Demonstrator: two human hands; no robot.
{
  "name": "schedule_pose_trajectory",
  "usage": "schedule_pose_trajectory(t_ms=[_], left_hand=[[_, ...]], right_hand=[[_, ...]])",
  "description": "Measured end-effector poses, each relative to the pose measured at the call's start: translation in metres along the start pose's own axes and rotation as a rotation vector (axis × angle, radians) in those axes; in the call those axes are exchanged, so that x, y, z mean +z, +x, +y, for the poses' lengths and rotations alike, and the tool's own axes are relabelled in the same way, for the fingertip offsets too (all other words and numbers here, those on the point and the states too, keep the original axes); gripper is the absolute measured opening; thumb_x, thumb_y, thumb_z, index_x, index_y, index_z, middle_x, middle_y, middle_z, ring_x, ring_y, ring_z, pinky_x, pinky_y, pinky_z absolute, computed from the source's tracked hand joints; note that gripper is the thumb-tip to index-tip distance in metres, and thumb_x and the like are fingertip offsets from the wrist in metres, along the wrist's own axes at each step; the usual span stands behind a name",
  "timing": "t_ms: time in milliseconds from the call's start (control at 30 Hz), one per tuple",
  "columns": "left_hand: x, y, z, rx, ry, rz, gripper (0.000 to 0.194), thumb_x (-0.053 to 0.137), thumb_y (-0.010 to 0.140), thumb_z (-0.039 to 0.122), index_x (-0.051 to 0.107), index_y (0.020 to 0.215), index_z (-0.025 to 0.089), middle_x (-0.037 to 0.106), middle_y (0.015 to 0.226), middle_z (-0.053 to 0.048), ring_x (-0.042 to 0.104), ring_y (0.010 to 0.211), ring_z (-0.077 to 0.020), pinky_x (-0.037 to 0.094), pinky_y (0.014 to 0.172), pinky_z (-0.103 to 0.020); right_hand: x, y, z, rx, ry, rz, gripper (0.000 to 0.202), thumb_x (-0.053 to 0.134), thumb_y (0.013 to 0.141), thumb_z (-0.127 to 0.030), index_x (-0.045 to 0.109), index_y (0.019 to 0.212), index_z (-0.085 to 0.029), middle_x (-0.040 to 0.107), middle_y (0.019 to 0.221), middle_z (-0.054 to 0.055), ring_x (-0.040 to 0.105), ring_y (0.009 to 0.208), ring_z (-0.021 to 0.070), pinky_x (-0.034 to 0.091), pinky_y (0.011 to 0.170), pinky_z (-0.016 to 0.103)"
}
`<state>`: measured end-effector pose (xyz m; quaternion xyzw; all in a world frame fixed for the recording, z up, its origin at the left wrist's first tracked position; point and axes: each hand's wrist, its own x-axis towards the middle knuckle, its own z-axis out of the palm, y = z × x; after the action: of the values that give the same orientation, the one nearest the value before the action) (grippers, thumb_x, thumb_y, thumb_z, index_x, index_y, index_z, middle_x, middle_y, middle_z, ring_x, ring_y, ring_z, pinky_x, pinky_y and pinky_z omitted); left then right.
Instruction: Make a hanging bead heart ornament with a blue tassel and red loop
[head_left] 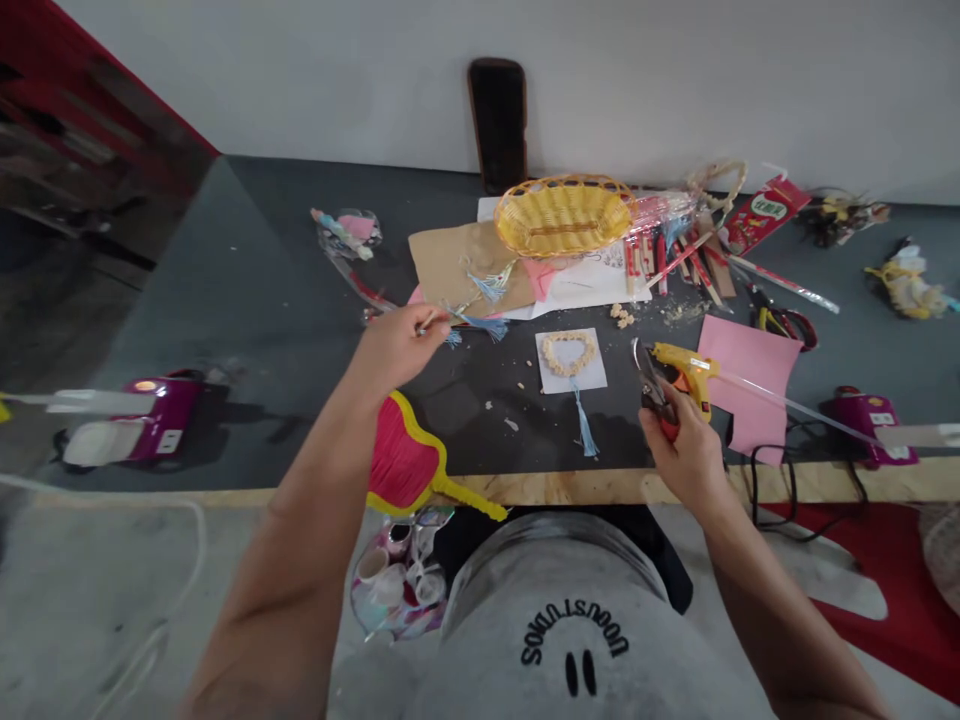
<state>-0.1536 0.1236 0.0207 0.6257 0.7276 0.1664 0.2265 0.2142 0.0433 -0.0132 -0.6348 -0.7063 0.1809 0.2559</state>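
My left hand (409, 345) is closed in a pinch over the table's left-middle part. What lies between its fingertips is too small to make out. A blue tassel (487, 326) is right beside those fingertips, and another blue tassel (489, 287) lies on brown paper. In my right hand (686, 445) is a pair of pliers (654, 385), metal jaws pointing away from me. Just beyond them lies a yellow glue gun (691, 368) with a clear glue stick. Between my hands, a beaded ring (568, 352) with a blue tassel (585, 425) rests on a white card (550, 378).
A yellow basket (562, 215), brown paper (446, 262) and red-wrapped sticks (697, 262) fill the back. Scissors (780, 320) and pink sheet (757, 370) are right. A pink-and-yellow fan (409, 455) overhangs the front edge. Purple devices (161, 415) (874, 428) stand at both sides; a phone (499, 125) leans behind.
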Motion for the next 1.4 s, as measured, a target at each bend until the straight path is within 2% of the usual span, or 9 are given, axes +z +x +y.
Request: schedule_pose_trajectory(t_ms=[167,300,467,667,867,1033,1133,1233,1400], left_hand=[[0.033,-0.019,0.029,0.16,0.064,-0.243,0.026,0.058,0.088,0.029,0.073,0.107,0.02,0.076,0.109,-0.006,0.068,0.095,-0.0225,0.046,0.082,-0.029],[0.059,-0.017,0.049,0.253,0.166,-0.25,0.033,0.051,0.092,0.024,0.069,0.119,0.021,0.072,0.117,-0.009,0.066,0.108,-0.0252,0.047,0.09,-0.033],[0.079,-0.009,0.06,0.283,0.29,-0.266,0.026,0.05,0.093,0.025,0.07,0.108,0.02,0.072,0.107,-0.01,0.066,0.099,-0.0243,0.047,0.082,-0.031],[0.082,-0.023,0.062,0.312,0.16,-0.376,0.016,0.057,0.088,0.025,0.069,0.096,0.019,0.071,0.094,-0.007,0.065,0.085,-0.0206,0.042,0.072,-0.029],[0.09,-0.03,0.07,0.258,0.197,-0.336,0.015,0.061,0.086,0.031,0.068,0.093,0.019,0.07,0.092,-0.006,0.063,0.079,-0.0184,0.04,0.066,-0.027],[0.086,-0.034,0.069,0.281,0.2,-0.347,0.012,0.059,0.086,0.022,0.07,0.088,0.02,0.071,0.087,-0.006,0.064,0.081,-0.0204,0.043,0.07,-0.029],[0.076,-0.035,0.064,0.238,0.154,-0.355,0.013,0.063,0.083,0.021,0.07,0.094,0.021,0.072,0.089,-0.005,0.066,0.081,-0.0211,0.044,0.07,-0.03],[0.068,-0.032,0.059,0.211,0.152,-0.295,0.021,0.059,0.086,0.02,0.069,0.104,0.021,0.073,0.1,-0.006,0.067,0.09,-0.0223,0.046,0.077,-0.031],[0.074,-0.027,0.056,0.246,0.208,-0.29,0.031,0.045,0.091,0.018,0.067,0.114,0.02,0.07,0.116,-0.01,0.065,0.106,-0.0256,0.047,0.087,-0.034]], right_hand=[[-0.005,-0.005,0.0,0.081,-0.006,0.08,0.03,0.049,0.094,-0.044,0.061,0.11,-0.021,0.071,0.092,0.01,0.068,0.084,0.0251,0.053,0.073,0.036],[-0.006,-0.007,0.0,0.068,-0.013,0.054,0.025,0.049,0.095,-0.046,0.055,0.083,-0.024,0.063,0.077,0.004,0.063,0.074,0.0214,0.048,0.068,0.032],[0.0,-0.006,-0.003,-0.017,0.069,0.017,0.027,0.047,0.096,-0.043,0.051,0.077,-0.024,0.06,0.086,0.005,0.061,0.078,0.019,0.049,0.073,0.031],[0.002,-0.004,-0.005,-0.031,0.125,0.015,0.024,0.049,0.096,-0.039,0.05,0.077,-0.024,0.059,0.086,0.005,0.06,0.079,0.0188,0.049,0.074,0.031],[0.001,-0.004,-0.006,-0.047,0.131,-0.006,0.025,0.049,0.095,-0.038,0.05,0.075,-0.024,0.059,0.086,0.005,0.059,0.077,0.0181,0.049,0.073,0.031],[0.001,-0.003,-0.005,-0.06,0.128,-0.016,0.026,0.049,0.096,-0.039,0.051,0.075,-0.024,0.058,0.086,0.005,0.059,0.078,0.0185,0.049,0.074,0.032],[0.002,-0.003,-0.004,-0.079,0.136,-0.02,0.026,0.051,0.095,-0.039,0.051,0.074,-0.023,0.058,0.084,0.005,0.058,0.077,0.0182,0.049,0.073,0.031],[0.004,-0.002,-0.004,-0.105,0.159,-0.016,0.027,0.052,0.094,-0.039,0.049,0.073,-0.023,0.056,0.081,0.004,0.056,0.075,0.0174,0.048,0.072,0.031],[0.004,-0.001,-0.007,-0.117,0.161,-0.024,0.029,0.053,0.094,-0.037,0.046,0.069,-0.023,0.053,0.078,0.003,0.055,0.073,0.0168,0.047,0.07,0.03]])
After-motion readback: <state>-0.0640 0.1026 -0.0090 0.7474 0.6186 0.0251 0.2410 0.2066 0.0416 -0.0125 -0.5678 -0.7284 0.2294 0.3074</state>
